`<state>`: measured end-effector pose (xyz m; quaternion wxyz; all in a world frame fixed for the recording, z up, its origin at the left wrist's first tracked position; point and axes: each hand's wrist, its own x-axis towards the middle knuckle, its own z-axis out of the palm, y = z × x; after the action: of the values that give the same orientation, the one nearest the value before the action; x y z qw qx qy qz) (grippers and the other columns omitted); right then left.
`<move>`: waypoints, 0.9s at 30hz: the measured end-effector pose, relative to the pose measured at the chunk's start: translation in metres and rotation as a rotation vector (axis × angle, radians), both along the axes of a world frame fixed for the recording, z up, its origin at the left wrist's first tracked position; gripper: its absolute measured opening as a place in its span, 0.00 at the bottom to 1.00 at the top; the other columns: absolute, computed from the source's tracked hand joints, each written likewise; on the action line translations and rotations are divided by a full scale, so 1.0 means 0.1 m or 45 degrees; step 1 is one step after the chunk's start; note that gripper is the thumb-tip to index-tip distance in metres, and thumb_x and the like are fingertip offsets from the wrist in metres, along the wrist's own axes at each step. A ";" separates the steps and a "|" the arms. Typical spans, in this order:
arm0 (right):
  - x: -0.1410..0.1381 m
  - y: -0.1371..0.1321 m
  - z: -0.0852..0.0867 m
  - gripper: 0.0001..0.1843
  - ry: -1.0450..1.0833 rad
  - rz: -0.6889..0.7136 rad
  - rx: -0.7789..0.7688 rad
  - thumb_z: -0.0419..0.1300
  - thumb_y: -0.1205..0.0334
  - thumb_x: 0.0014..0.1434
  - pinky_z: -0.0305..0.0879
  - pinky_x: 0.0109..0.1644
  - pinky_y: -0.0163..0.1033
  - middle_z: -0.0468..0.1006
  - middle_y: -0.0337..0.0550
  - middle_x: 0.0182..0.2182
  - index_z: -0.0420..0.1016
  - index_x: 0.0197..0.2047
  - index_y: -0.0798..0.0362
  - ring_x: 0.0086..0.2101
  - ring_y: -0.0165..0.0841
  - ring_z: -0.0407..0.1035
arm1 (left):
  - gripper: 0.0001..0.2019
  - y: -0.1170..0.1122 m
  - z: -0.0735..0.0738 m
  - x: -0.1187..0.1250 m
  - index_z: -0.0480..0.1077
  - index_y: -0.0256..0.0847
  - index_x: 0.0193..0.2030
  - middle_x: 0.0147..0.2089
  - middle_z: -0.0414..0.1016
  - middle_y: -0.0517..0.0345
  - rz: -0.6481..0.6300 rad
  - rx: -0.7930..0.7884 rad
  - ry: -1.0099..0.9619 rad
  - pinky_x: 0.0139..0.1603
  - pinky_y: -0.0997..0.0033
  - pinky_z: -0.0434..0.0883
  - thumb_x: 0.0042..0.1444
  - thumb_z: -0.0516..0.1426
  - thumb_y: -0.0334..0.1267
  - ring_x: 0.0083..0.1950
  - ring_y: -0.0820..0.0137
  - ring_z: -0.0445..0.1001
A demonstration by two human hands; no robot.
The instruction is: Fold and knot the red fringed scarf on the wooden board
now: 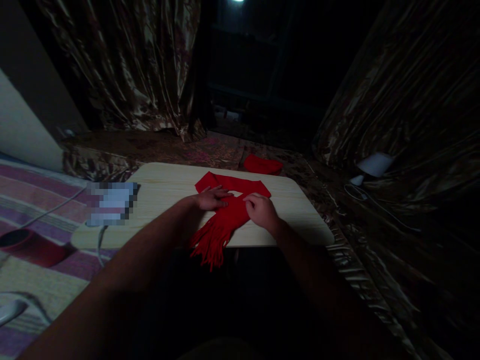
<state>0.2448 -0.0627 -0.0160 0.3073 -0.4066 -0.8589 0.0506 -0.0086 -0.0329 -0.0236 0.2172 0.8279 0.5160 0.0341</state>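
A red fringed scarf [228,215] lies folded on a light wooden board [168,190], its fringe hanging over the near edge. My left hand [210,198] rests flat on the scarf, fingers stretched toward the right. My right hand [261,210] sits on the scarf just right of it, fingers curled down onto the cloth. The two hands almost touch at the scarf's middle.
A second red cloth item [262,164] lies just beyond the board's far edge. A blurred white object [111,202] sits on the board's left end. A dark red cup [32,246] stands on the striped mat at left. Shiny curtains hang behind and at right.
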 end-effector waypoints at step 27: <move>0.36 0.66 0.03 0.19 -0.164 -0.791 -0.172 0.59 0.57 0.65 0.67 0.56 0.42 0.81 0.58 0.50 0.78 0.55 0.56 0.51 0.42 0.75 | 0.32 -0.03 -0.05 0.04 0.51 0.55 0.77 0.79 0.47 0.58 0.014 0.085 0.076 0.74 0.38 0.40 0.68 0.39 0.55 0.80 0.55 0.41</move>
<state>0.2813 0.0038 -0.0126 0.2255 -0.6710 -0.7062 -0.0146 -0.0043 -0.0361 -0.0284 0.1737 0.8326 0.5252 0.0278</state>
